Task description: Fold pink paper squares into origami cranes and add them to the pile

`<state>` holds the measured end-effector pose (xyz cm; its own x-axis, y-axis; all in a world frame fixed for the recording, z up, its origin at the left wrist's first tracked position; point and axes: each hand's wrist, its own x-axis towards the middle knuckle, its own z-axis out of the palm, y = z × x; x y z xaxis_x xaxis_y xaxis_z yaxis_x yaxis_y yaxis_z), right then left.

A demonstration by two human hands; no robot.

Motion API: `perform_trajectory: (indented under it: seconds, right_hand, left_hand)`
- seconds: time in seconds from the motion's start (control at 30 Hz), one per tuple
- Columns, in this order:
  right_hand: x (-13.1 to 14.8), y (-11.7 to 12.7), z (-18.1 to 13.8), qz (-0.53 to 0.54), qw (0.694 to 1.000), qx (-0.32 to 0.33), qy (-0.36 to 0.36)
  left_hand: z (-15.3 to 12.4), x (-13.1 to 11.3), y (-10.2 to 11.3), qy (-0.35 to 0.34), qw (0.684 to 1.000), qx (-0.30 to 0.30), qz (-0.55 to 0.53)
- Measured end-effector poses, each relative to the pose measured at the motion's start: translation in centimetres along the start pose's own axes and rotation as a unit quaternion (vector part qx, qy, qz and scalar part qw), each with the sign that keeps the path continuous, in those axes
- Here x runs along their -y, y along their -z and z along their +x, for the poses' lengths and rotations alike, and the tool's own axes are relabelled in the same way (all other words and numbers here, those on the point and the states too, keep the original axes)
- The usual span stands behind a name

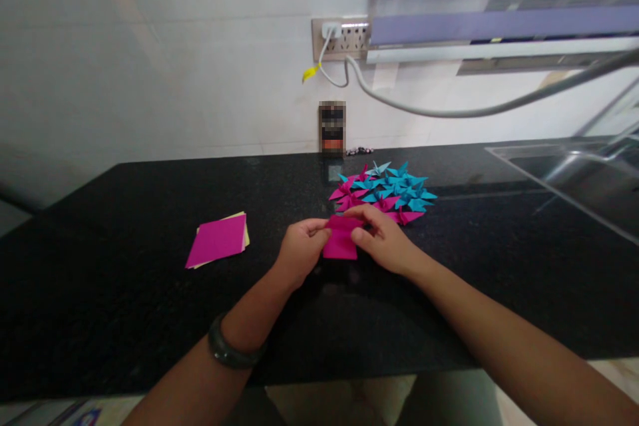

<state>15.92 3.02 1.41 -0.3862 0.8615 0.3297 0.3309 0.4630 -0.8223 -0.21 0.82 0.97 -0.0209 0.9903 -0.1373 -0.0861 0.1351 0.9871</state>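
Currently in hand: the person is folding a magenta sheet (pixel 341 244), which is lying on the black counter (pixel 124 213) directly between the two hands.
Left hand: the left hand (pixel 299 247) is pinching the sheet's 9 o'clock edge, with its fingers curled tight on the paper.
Right hand: the right hand (pixel 383 241) is pressing on the sheet's 1 o'clock corner, with its fingertips closed over the flap.
Doing the fold well: judging from this grip, the edges are best being lined up flush before any crease is pressed. One hand should be pinning the paper flat while the other is running along the fold, since the polished stone is likely letting thin paper slide.
Finished pieces: a heap of folded figures (pixel 394 192), magenta and teal, is sitting at 1 o'clock from the hands, just beyond the right fingers. Whether it is touching them cannot be told.
Flat stock: a stack of sheets (pixel 217 241), magenta on top with yellow peeking out beneath, is lying at 9 o'clock, well apart from the hands.
Containers: a steel sink (pixel 574 173) is showing at 2 o'clock, and what is lying in it cannot be told from this angle. No box or tray is holding the papers, which are lying loose on the stone.
Wall: a socket strip (pixel 344 38) is feeding a grey cable (pixel 424 106) at 12 o'clock.
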Motion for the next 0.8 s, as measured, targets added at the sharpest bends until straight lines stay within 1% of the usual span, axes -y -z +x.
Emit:
perform_trajectory:
  seconds: [0.07,0.1,0.17,0.3,0.37,0.47,0.57,0.63,0.73,0.8]
  right_hand:
    - [-0.1,0.3,0.0,-0.049,0.997,0.015,0.05]
    - [-0.2,0.3,0.0,-0.062,0.996,0.029,0.053]
    - [-0.4,0.1,0.0,-0.05,0.998,0.028,0.021]
    - [-0.8,-0.4,0.2,0.054,0.996,0.001,-0.069]
    - [-0.9,-0.4,0.3,0.092,0.991,-0.001,-0.093]
    - [-0.9,-0.5,0.3,0.144,0.983,0.016,-0.112]
    - [-0.8,-0.6,0.3,0.185,0.975,0.032,-0.115]
    - [-0.8,-0.6,0.2,0.19,0.975,0.033,-0.113]
    - [-0.7,-0.6,0.1,0.159,0.983,0.025,-0.094]
    - [-0.8,-0.4,0.1,0.107,0.993,0.017,-0.051]
  left_hand:
    - [0.0,0.0,0.1,0.015,0.999,0.025,0.012]
    - [0.0,0.1,0.1,0.021,0.999,0.033,0.02]
    - [0.1,0.1,0.2,0.031,0.998,0.04,0.026]
    - [0.3,0.4,0.5,0.044,0.998,0.039,0.012]
    - [0.4,0.4,0.8,0.049,0.997,0.053,0.001]
    - [0.4,0.3,1.1,0.057,0.995,0.075,-0.025]
    - [0.4,0.3,1.3,0.056,0.994,0.085,-0.033]
    - [0.5,0.3,1.3,0.056,0.994,0.088,-0.031]
    - [0.5,0.3,1.3,0.062,0.994,0.083,-0.027]
    - [0.4,0.1,1.2,0.067,0.994,0.077,-0.025]
